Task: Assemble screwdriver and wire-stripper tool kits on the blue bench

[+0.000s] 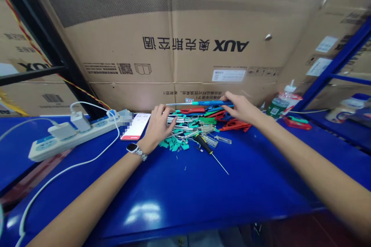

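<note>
My right hand (239, 106) is closed on the blue handle of a long stick lighter (208, 103). Its metal tube points left, with the tip near my left hand's fingers. My left hand (159, 123) is over the left end of a pile, its thumb and fingers apart beside metal tubes (181, 125). Small teal plastic pieces (175, 143) lie below it. Red lighter casings (236, 125) and a green one (213, 117) are heaped under my right hand. Clear plastic fuel tanks (210, 140) lie at the pile's front, beside a yellow-and-black screwdriver (204, 144) pointing toward me.
A phone (136, 126) showing a timer lies left of my left hand. Farther left is a white power strip (98, 127) with chargers and a trailing white cable (87, 163). A pump bottle (282, 102) and a red item (298, 123) stand right. A large carton (174, 15) walls the back.
</note>
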### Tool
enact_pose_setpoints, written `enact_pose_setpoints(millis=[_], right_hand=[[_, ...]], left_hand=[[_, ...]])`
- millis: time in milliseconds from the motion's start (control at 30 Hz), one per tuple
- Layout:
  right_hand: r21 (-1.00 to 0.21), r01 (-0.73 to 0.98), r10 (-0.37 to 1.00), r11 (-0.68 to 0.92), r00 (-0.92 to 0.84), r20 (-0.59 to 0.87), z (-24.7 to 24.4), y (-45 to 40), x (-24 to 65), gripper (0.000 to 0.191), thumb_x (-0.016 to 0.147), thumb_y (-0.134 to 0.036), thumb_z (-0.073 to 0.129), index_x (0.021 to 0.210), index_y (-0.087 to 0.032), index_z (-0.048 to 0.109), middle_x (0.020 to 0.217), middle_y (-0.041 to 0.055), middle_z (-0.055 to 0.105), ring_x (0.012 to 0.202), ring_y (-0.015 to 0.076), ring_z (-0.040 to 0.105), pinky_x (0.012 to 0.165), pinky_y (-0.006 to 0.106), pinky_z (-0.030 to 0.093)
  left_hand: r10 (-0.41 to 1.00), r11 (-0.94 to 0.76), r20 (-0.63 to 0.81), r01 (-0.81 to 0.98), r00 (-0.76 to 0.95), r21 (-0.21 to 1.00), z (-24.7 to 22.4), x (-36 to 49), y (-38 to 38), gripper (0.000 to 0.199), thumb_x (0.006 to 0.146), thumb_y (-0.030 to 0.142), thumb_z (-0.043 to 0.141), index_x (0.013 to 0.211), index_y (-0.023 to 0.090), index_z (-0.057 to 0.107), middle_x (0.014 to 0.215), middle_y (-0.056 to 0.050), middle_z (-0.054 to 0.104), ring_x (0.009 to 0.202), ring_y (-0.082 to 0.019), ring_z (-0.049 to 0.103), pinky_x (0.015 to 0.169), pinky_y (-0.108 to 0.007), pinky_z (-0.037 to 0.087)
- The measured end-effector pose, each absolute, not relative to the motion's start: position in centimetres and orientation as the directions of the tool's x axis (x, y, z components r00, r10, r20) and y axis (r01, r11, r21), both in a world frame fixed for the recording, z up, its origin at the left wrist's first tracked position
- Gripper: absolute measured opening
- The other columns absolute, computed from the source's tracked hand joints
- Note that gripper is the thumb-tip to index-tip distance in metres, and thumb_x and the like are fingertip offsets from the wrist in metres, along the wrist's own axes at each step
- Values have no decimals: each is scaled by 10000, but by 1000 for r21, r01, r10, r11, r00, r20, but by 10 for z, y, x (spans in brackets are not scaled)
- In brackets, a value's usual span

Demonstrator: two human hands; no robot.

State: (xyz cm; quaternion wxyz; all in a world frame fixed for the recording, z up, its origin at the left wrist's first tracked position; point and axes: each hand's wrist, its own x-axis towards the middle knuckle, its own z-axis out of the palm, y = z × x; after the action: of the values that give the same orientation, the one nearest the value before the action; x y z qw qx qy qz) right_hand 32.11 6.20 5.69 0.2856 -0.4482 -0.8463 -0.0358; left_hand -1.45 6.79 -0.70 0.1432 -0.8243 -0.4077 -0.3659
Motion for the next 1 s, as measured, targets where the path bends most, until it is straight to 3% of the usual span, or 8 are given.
enact_pose_setpoints(millis=[133, 300, 433, 500, 600, 700, 800, 1000], right_hand=[[-320, 670, 699, 670, -424, 576, 24, 22, 300, 78, 914, -206, 571, 990, -223, 580, 1063, 95, 724, 992, 275, 698, 862, 425, 540], [-370, 541, 639, 755, -482, 600, -8, -19, 252, 61, 959, -215, 557, 1015, -217, 581, 1081, 100, 710, 1014, 250, 692, 874, 403, 544], [-357, 523, 615, 774, -485, 622, -15, -42, 230, 182, 927, -262, 622, 1092, -224, 555, 1118, 105, 674, 1052, 266, 646, 917, 432, 510], [-363, 568, 643, 739, -433, 632, -16, -52, 224, 309, 895, -316, 666, 1156, -220, 532, 1114, 110, 646, 1026, 271, 620, 891, 430, 493], [-358, 660, 725, 660, -437, 531, -18, -61, 217, 275, 905, -371, 653, 1096, -210, 539, 931, 65, 629, 835, 231, 586, 810, 397, 446], [-275, 691, 738, 669, -571, 360, -17, -61, 205, 247, 934, -448, 634, 955, -213, 564, 842, 35, 635, 789, 210, 547, 830, 387, 389], [-83, 669, 668, 739, -710, 225, -17, -48, 190, 343, 1002, -468, 540, 796, -198, 586, 833, 60, 656, 860, 233, 537, 831, 384, 335], [114, 699, 665, 706, -710, 233, -20, -15, 172, 299, 1034, -355, 517, 875, -179, 699, 953, 104, 698, 963, 272, 547, 822, 372, 285]], left_hand=[[439, -726, 732, 685, 521, -52, 17, -6, 42, 379, 983, 450, 552, 1197, 140, 595, 1209, -164, 617, 1114, -302, 571, 925, -439, 482], [503, -787, 512, 614, 696, -63, 21, -7, 3, 527, 981, 563, 529, 1341, 178, 546, 1265, -139, 654, 1138, -302, 629, 964, -450, 492], [576, -766, 369, 639, 730, -70, 14, -33, -23, 361, 1053, 436, 426, 1256, 206, 615, 1131, -93, 681, 897, -220, 689, 760, -340, 529], [603, -725, 400, 683, 690, -84, 13, -50, -31, 356, 1060, 427, 403, 1215, 204, 632, 1080, -87, 672, 835, -205, 680, 675, -308, 509], [662, -634, 470, 771, 584, -65, 12, -70, -37, 367, 1052, 459, 407, 1198, 213, 636, 1051, -80, 667, 790, -202, 666, 607, -294, 475], [697, -582, 502, 813, 511, -19, 10, -77, -35, 366, 1051, 458, 409, 1208, 215, 632, 1071, -81, 666, 803, -207, 665, 606, -297, 472], [708, -584, 494, 811, 504, 10, 4, -76, -30, 342, 1041, 458, 442, 1184, 219, 640, 1056, -70, 667, 797, -202, 662, 604, -296, 475], [723, -605, 419, 796, 549, 2, -9, -75, -28, 288, 1032, 427, 486, 1165, 230, 649, 1048, -71, 672, 730, -183, 645, 564, -295, 444]])
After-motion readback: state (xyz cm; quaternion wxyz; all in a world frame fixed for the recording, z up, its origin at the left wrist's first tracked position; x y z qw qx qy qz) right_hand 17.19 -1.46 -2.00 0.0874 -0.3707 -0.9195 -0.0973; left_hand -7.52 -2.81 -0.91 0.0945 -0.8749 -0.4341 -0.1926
